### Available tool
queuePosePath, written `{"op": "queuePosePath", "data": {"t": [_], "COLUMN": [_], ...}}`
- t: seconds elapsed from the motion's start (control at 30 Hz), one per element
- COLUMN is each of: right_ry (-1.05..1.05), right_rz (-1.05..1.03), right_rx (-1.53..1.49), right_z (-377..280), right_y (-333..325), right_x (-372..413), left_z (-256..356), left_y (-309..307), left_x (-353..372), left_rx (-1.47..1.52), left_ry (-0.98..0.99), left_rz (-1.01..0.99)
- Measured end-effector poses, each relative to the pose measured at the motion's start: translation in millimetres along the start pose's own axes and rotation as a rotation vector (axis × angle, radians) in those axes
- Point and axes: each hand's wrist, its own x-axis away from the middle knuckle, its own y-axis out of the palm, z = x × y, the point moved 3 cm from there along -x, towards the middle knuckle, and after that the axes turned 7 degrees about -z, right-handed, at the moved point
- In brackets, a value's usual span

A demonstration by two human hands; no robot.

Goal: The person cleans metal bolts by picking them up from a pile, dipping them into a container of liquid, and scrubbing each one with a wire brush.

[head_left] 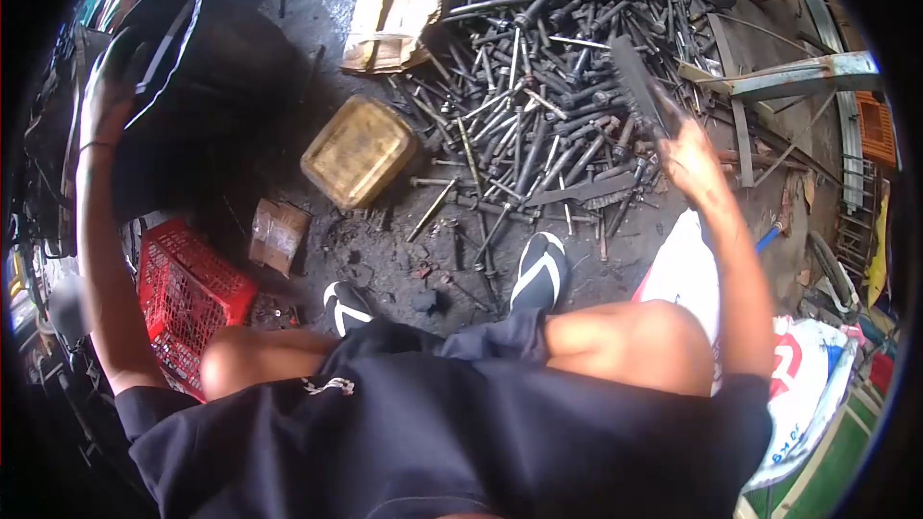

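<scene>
My right hand point(690, 159) is closed around the lower end of a long, dark, flat tool with a rough edge point(635, 86), which looks like a brush. It is held up over the right side of a large heap of metal bolts point(538, 86). At the far left, my left hand point(111, 101) is raised beside a dark object with a jagged white outline point(173, 48). Its fingers are in shadow, and I cannot make out whether they grip that object.
A torn cardboard piece point(394, 14), a yellowish square can point(359, 151) and a small cardboard box point(279, 235) lie on the dirty floor. A red plastic crate point(183, 279) stands by my left knee. White sacks point(798, 394) are at the right, below a pale metal bar point(808, 75).
</scene>
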Motion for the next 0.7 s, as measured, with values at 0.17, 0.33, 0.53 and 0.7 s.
{"op": "queuePosePath", "data": {"t": [0.17, 0.33, 0.53, 0.7], "right_ry": [0.125, 0.099, 0.29, 0.312], "right_rz": [0.246, 0.185, 0.127, 0.13], "right_rx": [-0.656, -0.666, -0.885, -0.895], "right_z": [59, 102, 126, 145], "right_y": [36, 57, 47, 50], "right_x": [37, 45, 55, 57], "left_z": [196, 355, 378, 376], "left_y": [69, 180, 283, 296], "left_x": [-35, -86, -171, -165], "left_rx": [0.108, 0.239, 0.304, 0.184], "left_ry": [0.237, 0.415, 0.338, 0.375], "left_rz": [-0.219, -0.521, -0.428, -0.388]}}
